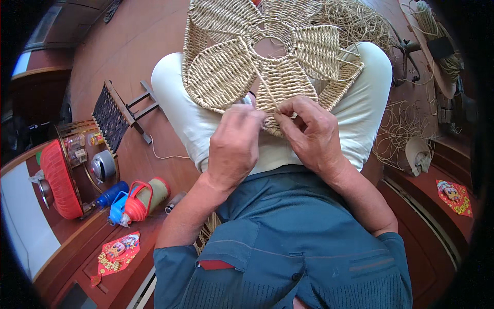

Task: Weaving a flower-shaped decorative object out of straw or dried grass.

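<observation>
A flower-shaped piece woven from straw-coloured cord (221,72) rests across my lap, its petals set round an open ring. A single strand of cord (265,85) runs from near the ring down over the lowest petal (285,85). At that strand's lower end, my right hand (311,131) pinches the cord between thumb and forefinger. My left hand (235,141) is beside it at the petal's lower left edge, fingers curled and slightly blurred. What the left fingers hold is hidden.
Loose cord (355,23) lies heaped beyond my right knee, with more tangled cord (404,134) on the floor. To the left stand a stool with a dark woven seat (109,116), a red flask (136,206) and a red mesh cover (60,180).
</observation>
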{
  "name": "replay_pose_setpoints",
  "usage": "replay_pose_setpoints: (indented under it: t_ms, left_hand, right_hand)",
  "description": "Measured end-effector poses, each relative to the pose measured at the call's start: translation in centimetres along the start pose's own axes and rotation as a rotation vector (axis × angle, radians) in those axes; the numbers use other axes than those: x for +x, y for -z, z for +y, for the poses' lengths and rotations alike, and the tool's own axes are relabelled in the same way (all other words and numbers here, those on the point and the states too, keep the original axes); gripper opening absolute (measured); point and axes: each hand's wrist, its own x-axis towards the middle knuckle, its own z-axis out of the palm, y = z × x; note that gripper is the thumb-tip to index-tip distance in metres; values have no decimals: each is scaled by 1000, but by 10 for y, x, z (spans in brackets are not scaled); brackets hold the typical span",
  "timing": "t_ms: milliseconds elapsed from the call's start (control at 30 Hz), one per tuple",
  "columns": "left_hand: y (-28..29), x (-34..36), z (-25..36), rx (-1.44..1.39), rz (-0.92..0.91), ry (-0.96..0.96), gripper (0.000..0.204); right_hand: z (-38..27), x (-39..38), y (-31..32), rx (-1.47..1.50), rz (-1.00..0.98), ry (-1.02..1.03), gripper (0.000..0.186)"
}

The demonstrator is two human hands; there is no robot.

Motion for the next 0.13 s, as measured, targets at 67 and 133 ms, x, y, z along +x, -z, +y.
replay_pose_setpoints:
  t_ms: [67,133]
  left_hand:
    - [5,-2,1,-281,136,210,32]
    - [6,0,4,-425,139,395,33]
  right_hand:
    - [2,-3,-1,-43,-8,37,9]
    - [3,-2,0,-78,-48,46,8]
